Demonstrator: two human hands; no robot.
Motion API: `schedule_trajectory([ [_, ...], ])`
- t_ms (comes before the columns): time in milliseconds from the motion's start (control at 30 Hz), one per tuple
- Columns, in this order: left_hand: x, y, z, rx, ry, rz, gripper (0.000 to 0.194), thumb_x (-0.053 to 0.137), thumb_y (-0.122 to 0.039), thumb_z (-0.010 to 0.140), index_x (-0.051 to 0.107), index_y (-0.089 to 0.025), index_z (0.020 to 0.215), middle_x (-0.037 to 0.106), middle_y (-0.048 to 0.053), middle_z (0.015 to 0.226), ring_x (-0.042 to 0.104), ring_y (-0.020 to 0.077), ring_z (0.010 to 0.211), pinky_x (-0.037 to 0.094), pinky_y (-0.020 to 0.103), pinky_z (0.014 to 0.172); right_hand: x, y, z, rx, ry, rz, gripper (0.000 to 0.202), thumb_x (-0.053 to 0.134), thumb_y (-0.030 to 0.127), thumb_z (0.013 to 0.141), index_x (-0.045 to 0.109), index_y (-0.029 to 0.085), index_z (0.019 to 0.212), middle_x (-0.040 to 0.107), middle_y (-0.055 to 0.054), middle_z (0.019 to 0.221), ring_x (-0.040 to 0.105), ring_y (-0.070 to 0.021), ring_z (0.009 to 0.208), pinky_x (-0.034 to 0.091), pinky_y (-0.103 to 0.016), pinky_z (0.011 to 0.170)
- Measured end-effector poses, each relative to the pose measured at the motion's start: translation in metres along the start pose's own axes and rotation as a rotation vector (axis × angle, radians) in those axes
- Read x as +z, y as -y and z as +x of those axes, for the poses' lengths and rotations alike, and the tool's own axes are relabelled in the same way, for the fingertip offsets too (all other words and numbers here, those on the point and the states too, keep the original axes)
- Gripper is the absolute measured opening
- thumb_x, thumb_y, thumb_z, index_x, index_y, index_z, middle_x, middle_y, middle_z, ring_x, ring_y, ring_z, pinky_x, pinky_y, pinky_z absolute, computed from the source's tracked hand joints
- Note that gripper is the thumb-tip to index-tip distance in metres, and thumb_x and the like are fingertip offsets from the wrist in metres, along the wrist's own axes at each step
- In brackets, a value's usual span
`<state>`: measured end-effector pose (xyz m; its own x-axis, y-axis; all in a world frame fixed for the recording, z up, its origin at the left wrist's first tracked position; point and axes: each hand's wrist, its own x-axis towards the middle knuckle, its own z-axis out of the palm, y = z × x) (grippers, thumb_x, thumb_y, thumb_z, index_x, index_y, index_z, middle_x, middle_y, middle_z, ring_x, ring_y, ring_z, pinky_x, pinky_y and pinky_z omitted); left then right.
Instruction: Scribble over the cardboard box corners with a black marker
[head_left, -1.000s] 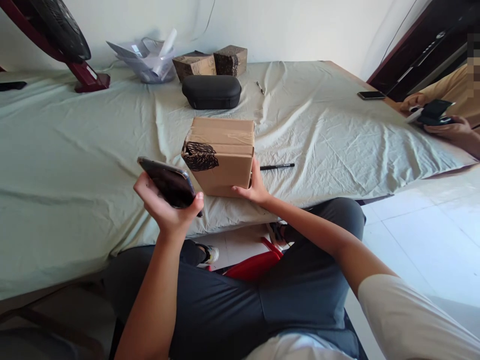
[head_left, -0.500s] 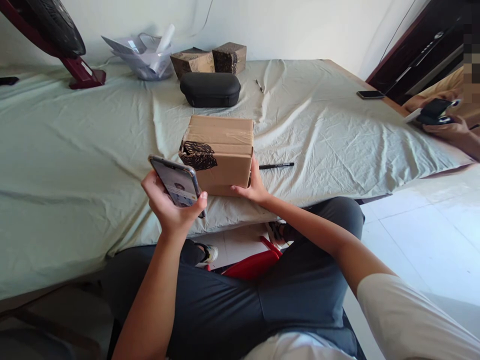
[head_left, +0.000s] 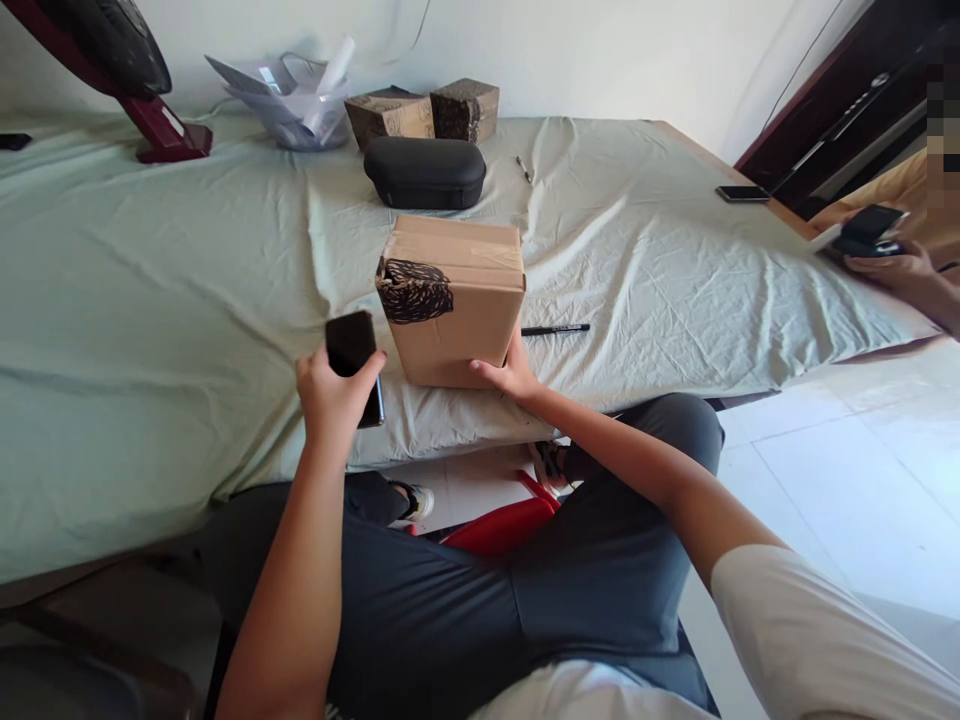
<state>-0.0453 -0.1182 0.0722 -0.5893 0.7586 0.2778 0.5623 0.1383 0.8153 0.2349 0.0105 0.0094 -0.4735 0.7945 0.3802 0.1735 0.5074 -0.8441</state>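
Observation:
My left hand [head_left: 334, 385] is closed on a smartphone [head_left: 351, 342], whose dark face is turned up close to the cloth, left of a cardboard box [head_left: 465, 320]. The brown box stands on the cloth in front of me, with black scribbles on its upper left corner and tape along the top. My right hand [head_left: 510, 372] grips its lower right edge, thumb on the near face and the other fingers hidden behind the side. A black pen [head_left: 556, 330] lies just right of the box.
Behind the box are a black case [head_left: 425, 173], two smaller cartons [head_left: 465, 108] and a clear plastic basket [head_left: 300, 108] with things in it. A fan [head_left: 172, 140] stands at left. Another phone [head_left: 742, 193] lies at right, near another person's hands [head_left: 896, 262] holding a dark device.
My left hand has lowered the phone toward the cloth and leftward, and its lit screen is now dark. The box has tilted up, showing more of its near face.

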Motion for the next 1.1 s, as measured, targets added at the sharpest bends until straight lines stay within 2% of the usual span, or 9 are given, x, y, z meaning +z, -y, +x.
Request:
schedule_trajectory([
  [167, 0.013, -0.018, -0.011, -0.194, 0.151, 0.524, 0.067, 0.089, -0.047, 0.083, 0.073, -0.009, 0.136, 0.069, 0.033, 0.138, 0.066, 0.0571, 0.134, 0.054, 0.069, 0.111, 0.001, 0.003, 0.0, 0.026, -0.089, 0.155, 0.143, 0.081, 0.097, 0.075, 0.017, 0.033, 0.186, 0.032, -0.018, 0.189, 0.038, -0.0468, 0.172, 0.038, -0.072, 0.14],
  [300, 0.021, -0.019, -0.017, -0.125, 0.104, 0.611, 0.078, 0.084, -0.054, 0.088, 0.071, -0.008, 0.15, 0.069, 0.036, 0.145, 0.059, 0.0611, 0.14, 0.049, 0.074, 0.113, 0.001, 0.007, 0.0, 0.031, -0.082, 0.188, 0.138, 0.079, 0.097, 0.076, 0.023, 0.032, 0.184, 0.035, -0.018, 0.188, 0.04, -0.0471, 0.17, 0.041, -0.073, 0.138],
  [433, 0.025, -0.006, -0.007, -0.118, 0.05, 0.584, 0.083, 0.078, -0.059, 0.092, 0.07, -0.003, 0.153, 0.061, 0.039, 0.152, 0.054, 0.0633, 0.145, 0.044, 0.078, 0.115, 0.0, 0.012, -0.001, 0.038, -0.062, 0.174, 0.128, 0.071, 0.102, 0.08, 0.034, 0.029, 0.179, 0.05, -0.019, 0.179, 0.047, -0.0461, 0.167, 0.044, -0.071, 0.137],
  [533, 0.029, 0.006, 0.003, -0.064, -0.027, 0.395, 0.083, 0.076, -0.06, 0.093, 0.071, -0.001, 0.15, 0.048, 0.044, 0.165, 0.038, 0.0704, 0.156, 0.029, 0.09, 0.122, -0.001, 0.014, -0.002, 0.071, -0.028, 0.191, 0.123, 0.066, 0.103, 0.081, 0.04, 0.029, 0.175, 0.056, -0.017, 0.175, 0.052, -0.0437, 0.164, 0.047, -0.066, 0.136],
  [600, 0.033, 0.015, 0.007, 0.085, -0.003, 0.173, 0.083, 0.068, -0.069, 0.096, 0.071, -0.007, 0.152, 0.046, 0.038, 0.172, 0.032, 0.0665, 0.164, 0.019, 0.09, 0.13, -0.001, 0.013, -0.001, 0.099, -0.018, 0.208, 0.122, 0.065, 0.105, 0.079, 0.045, 0.029, 0.173, 0.058, -0.016, 0.174, 0.054, -0.0433, 0.162, 0.047, -0.066, 0.136],
  [733, 0.051, 0.027, 0.001, 0.338, 0.323, -0.327, 0.119, 0.056, -0.102, 0.086, 0.048, -0.021, 0.173, 0.054, 0.025, 0.173, 0.049, 0.0463, 0.165, 0.035, 0.063, 0.14, -0.001, 0.009, -0.001, 0.146, -0.018, 0.279, 0.123, 0.061, 0.109, 0.075, 0.053, 0.029, 0.168, 0.063, -0.015, 0.169, 0.055, -0.0452, 0.161, 0.047, -0.067, 0.136],
  [867, 0.072, 0.029, -0.013, 0.293, 0.436, -0.609, 0.15, 0.088, -0.09, 0.07, 0.017, -0.025, 0.185, 0.034, 0.027, 0.186, 0.044, 0.0465, 0.171, 0.038, 0.062, 0.14, -0.002, 0.013, -0.003, 0.137, -0.004, 0.255, 0.123, 0.047, 0.111, 0.08, 0.049, 0.03, 0.174, 0.058, -0.012, 0.177, 0.049, -0.0427, 0.168, 0.04, -0.063, 0.142],
  [967, 0.081, 0.03, -0.019, 0.217, 0.414, -0.652, 0.145, 0.093, -0.08, 0.071, 0.019, -0.025, 0.183, 0.039, 0.027, 0.183, 0.045, 0.0473, 0.17, 0.038, 0.066, 0.14, -0.004, 0.019, -0.005, 0.096, -0.041, 0.18, 0.123, 0.037, 0.109, 0.087, 0.035, 0.031, 0.182, 0.044, -0.008, 0.189, 0.032, -0.0366, 0.18, 0.026, -0.058, 0.149],
  [1100, 0.084, 0.034, -0.019, 0.181, 0.401, -0.66, 0.135, 0.089, -0.082, 0.073, 0.029, -0.026, 0.18, 0.05, 0.025, 0.175, 0.051, 0.0477, 0.165, 0.043, 0.068, 0.137, -0.008, 0.019, -0.006, 0.063, -0.04, 0.209, 0.12, 0.043, 0.104, 0.092, 0.026, 0.031, 0.186, 0.029, -0.005, 0.196, 0.022, -0.0337, 0.184, 0.019, -0.058, 0.151],
])
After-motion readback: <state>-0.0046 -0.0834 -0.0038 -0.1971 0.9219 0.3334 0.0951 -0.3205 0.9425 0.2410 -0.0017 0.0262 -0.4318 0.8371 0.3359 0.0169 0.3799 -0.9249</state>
